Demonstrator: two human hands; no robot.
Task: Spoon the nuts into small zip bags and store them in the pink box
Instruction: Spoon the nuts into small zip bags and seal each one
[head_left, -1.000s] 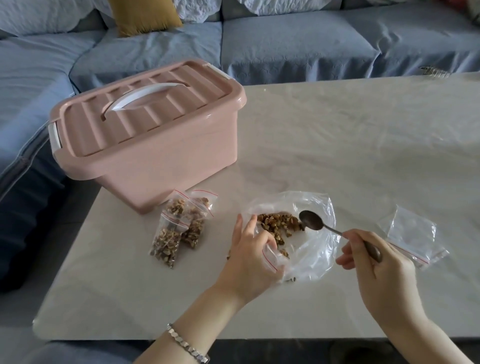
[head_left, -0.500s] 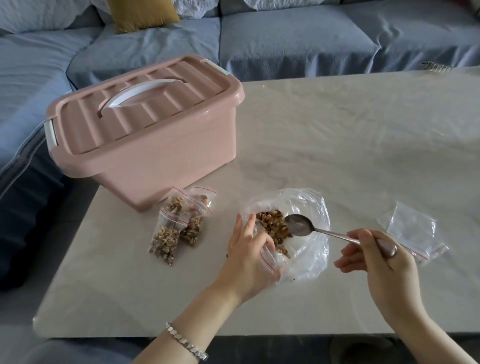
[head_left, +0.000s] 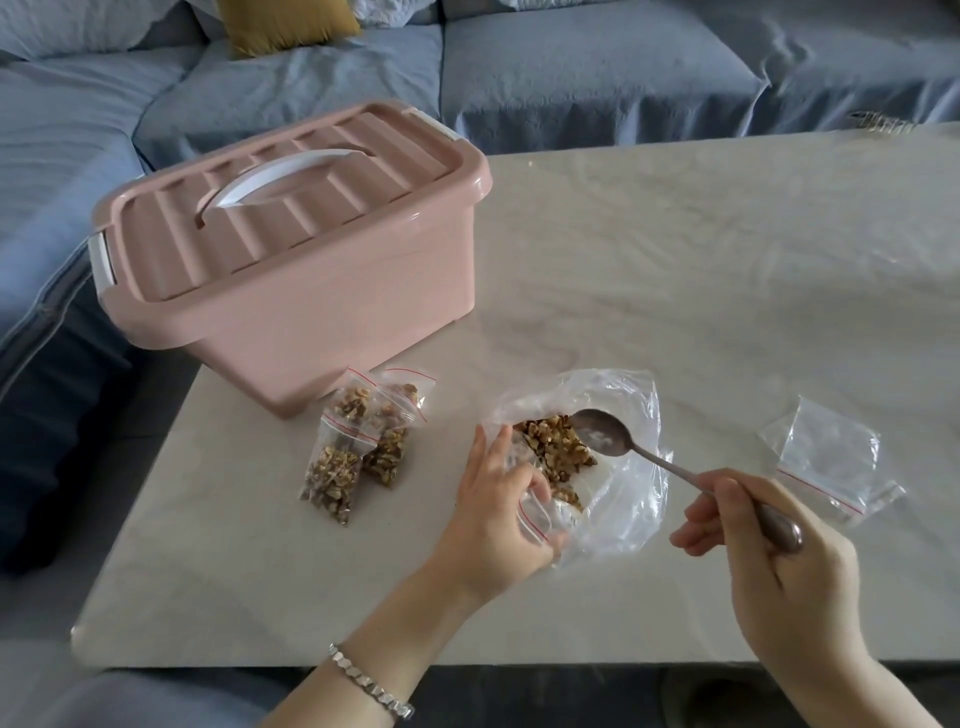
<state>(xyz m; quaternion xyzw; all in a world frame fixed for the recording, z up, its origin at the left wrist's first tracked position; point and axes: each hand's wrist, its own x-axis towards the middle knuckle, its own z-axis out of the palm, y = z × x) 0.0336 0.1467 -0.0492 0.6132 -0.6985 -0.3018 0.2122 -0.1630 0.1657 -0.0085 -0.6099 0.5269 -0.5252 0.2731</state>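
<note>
Chopped brown nuts (head_left: 556, 447) sit under my metal spoon (head_left: 602, 435), gripped by my right hand (head_left: 779, 545). My left hand (head_left: 493, 509) pinches a small clear zip bag (head_left: 540, 514).

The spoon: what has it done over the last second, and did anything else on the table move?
The right hand dipped the spoon leftward and down onto the nuts in the big bag. The left hand still holds the small zip bag open. Pink box, filled bags, empty bags unmoved.

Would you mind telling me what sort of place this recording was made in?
Most likely a home living room: a blue-grey sofa with a mustard cushion wraps around a low pale stone-look table, used here for bagging nuts beside a pink box.
</note>
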